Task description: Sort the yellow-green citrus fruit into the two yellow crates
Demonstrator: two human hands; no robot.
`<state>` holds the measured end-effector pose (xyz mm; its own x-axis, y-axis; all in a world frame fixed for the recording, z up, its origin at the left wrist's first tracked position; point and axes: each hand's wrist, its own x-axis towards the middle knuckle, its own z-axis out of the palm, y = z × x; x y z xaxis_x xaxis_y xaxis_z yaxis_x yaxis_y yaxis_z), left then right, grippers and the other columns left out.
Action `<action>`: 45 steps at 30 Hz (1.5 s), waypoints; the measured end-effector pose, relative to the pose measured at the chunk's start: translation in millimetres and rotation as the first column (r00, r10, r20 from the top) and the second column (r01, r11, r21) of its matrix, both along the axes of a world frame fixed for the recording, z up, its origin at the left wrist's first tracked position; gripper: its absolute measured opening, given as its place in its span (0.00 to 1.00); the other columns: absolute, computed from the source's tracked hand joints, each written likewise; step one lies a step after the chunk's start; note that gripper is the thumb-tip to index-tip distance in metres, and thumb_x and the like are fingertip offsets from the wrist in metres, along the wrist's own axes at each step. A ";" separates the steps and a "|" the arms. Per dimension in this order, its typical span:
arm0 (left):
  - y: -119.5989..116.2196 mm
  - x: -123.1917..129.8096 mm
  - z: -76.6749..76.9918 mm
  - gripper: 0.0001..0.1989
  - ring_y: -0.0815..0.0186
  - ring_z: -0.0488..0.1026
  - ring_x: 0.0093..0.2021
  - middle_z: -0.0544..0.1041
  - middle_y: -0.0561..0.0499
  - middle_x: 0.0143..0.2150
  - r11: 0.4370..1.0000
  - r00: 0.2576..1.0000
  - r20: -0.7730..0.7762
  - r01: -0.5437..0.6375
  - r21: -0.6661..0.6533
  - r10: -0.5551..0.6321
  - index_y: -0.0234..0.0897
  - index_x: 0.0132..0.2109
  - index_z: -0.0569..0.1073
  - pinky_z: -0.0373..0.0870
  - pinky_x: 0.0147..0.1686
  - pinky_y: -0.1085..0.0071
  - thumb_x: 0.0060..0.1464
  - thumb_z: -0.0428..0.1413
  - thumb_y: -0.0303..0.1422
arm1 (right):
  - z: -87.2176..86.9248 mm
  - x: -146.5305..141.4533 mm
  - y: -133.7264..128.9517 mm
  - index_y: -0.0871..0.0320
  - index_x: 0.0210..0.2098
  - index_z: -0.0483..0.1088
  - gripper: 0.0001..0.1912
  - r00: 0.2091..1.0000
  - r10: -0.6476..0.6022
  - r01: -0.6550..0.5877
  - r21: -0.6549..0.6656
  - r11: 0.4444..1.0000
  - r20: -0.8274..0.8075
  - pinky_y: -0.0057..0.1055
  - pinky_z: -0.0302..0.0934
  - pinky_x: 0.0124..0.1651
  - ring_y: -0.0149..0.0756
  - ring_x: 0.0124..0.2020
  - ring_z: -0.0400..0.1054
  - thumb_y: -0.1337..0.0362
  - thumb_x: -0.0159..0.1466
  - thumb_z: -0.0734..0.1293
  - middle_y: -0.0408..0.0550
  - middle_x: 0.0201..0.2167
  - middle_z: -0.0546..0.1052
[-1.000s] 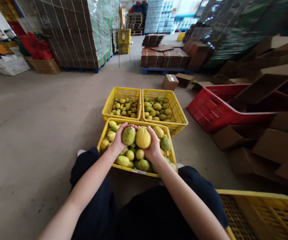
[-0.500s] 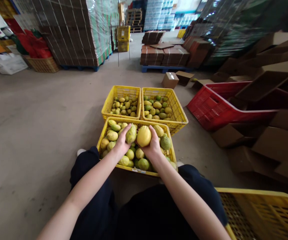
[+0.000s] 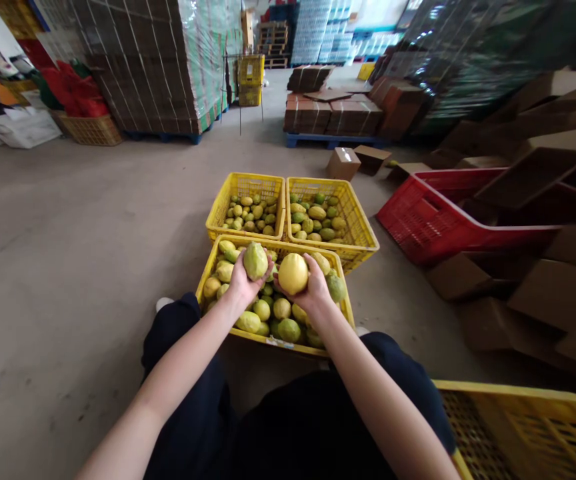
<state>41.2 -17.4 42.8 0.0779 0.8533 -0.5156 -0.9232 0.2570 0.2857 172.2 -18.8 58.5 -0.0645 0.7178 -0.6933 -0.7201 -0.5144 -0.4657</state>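
My left hand is closed around a greenish-yellow lemon, its palm turned up. In my right hand rests a larger, smoother yellow lemon, fingers wrapped round its right side and underneath. Both hands are above the front yellow crate, which is filled with green and yellow lemons. The two held fruits are apart, with a small gap between them. Parts of the fruit in the crate are hidden behind my hands and forearms.
Behind stand two yellow crates, the left one and the right one, holding smaller-looking fruit. A red crate with cardboard boxes lies to the right. Another yellow crate is at lower right. Wrapped pallet stacks stand farther back.
My hands have moved slightly apart, each still holding its lemon. The left lemon has turned in my hand and shifted a little left and up; the right one moved slightly right.
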 end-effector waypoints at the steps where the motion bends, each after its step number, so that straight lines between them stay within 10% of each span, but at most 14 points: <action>1: 0.0 -0.4 0.4 0.13 0.65 0.78 0.32 0.79 0.48 0.34 1.000 1.000 -0.017 -0.006 -0.003 0.006 0.37 0.46 0.77 0.79 0.34 0.70 0.67 0.51 0.37 | -0.7 0.3 0.2 0.54 0.35 0.68 0.10 1.000 0.004 -0.004 0.016 1.000 -0.001 0.38 0.74 0.28 0.41 0.26 0.74 0.55 0.68 0.62 0.42 0.20 0.74; 21: -0.2 -12.0 7.2 0.17 0.62 0.79 0.37 0.81 0.47 0.38 0.993 0.999 0.027 0.014 0.118 -0.018 0.39 0.57 0.74 0.80 0.39 0.66 0.65 0.48 0.31 | -16.2 4.1 11.5 0.55 0.36 0.71 0.08 0.996 0.077 -0.066 0.190 0.980 -0.055 0.39 0.72 0.26 0.45 0.27 0.77 0.57 0.65 0.64 0.47 0.23 0.79; 39: 2.2 -13.5 -1.9 0.17 0.65 0.78 0.34 0.80 0.48 0.36 1.000 0.999 0.042 -0.003 -0.016 0.003 0.38 0.46 0.78 0.80 0.38 0.67 0.68 0.48 0.41 | -18.5 5.0 9.7 0.52 0.35 0.68 0.06 0.997 0.063 -0.065 0.042 0.997 0.033 0.35 0.70 0.23 0.41 0.24 0.73 0.58 0.65 0.62 0.44 0.22 0.75; 45: 5.2 -16.1 -2.8 0.08 0.67 0.77 0.31 0.77 0.53 0.34 0.992 0.988 -0.124 -0.097 -0.077 0.087 0.39 0.40 0.74 0.79 0.32 0.71 0.59 0.61 0.38 | -23.4 5.8 10.1 0.51 0.35 0.68 0.10 0.998 0.040 -0.044 0.110 0.993 0.038 0.35 0.71 0.23 0.41 0.25 0.74 0.55 0.61 0.71 0.42 0.23 0.76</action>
